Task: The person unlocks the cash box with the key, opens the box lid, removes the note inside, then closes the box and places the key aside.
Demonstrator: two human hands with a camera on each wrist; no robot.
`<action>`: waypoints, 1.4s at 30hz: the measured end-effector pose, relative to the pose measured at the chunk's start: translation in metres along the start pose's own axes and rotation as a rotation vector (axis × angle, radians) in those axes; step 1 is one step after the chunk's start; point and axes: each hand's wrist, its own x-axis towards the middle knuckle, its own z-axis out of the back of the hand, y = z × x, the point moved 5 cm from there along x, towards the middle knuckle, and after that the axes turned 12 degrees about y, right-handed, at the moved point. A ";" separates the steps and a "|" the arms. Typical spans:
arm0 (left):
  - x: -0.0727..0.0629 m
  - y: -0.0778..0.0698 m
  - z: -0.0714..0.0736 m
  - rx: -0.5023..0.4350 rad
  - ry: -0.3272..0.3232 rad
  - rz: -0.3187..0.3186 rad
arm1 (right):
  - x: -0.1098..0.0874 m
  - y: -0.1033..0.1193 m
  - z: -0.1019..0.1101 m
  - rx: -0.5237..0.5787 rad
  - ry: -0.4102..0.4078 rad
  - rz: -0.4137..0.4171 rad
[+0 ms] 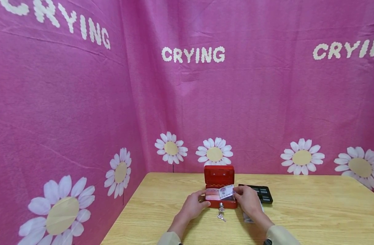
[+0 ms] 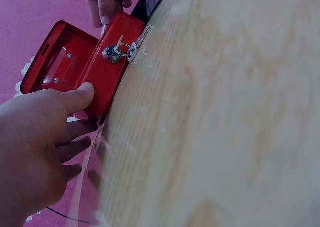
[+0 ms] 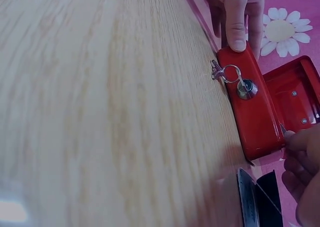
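Note:
A small red cash box stands on the table with its lid raised. My left hand grips its left end, thumb on the front corner and fingers along the side. Between the thumb and fingers of my right hand is a pale purple banknote, slanting over the right half of the box. Pink banknotes lie inside on the left. A key sits in the round front lock, and more keys hang from its ring.
Right of the box lies a black coin tray with compartments, partly behind my right hand. Some pale paper shows beneath the right wrist. The wooden table reaches back to a pink curtain with daisies.

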 end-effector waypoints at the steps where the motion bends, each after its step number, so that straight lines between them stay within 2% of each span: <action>1: 0.000 0.000 0.000 -0.003 0.001 0.001 | 0.000 0.001 0.001 0.002 0.000 0.004; 7: 0.000 -0.001 -0.001 -0.005 0.002 -0.013 | -0.001 0.000 0.002 0.038 -0.005 -0.001; 15: 0.001 0.002 0.000 -0.008 0.009 -0.017 | -0.001 0.001 0.007 0.067 -0.059 0.009; 23: 0.001 -0.001 0.001 0.043 -0.012 -0.031 | -0.003 0.004 0.015 0.115 -0.101 0.018; 29: 0.001 0.000 0.000 0.036 -0.016 -0.006 | -0.006 0.007 0.022 0.119 -0.120 0.019; 35: 0.000 0.001 0.000 0.041 -0.022 -0.025 | -0.009 0.007 0.028 0.137 -0.152 0.062; 42: -0.001 0.001 -0.001 0.025 -0.019 -0.084 | -0.013 0.009 0.040 0.178 -0.212 0.139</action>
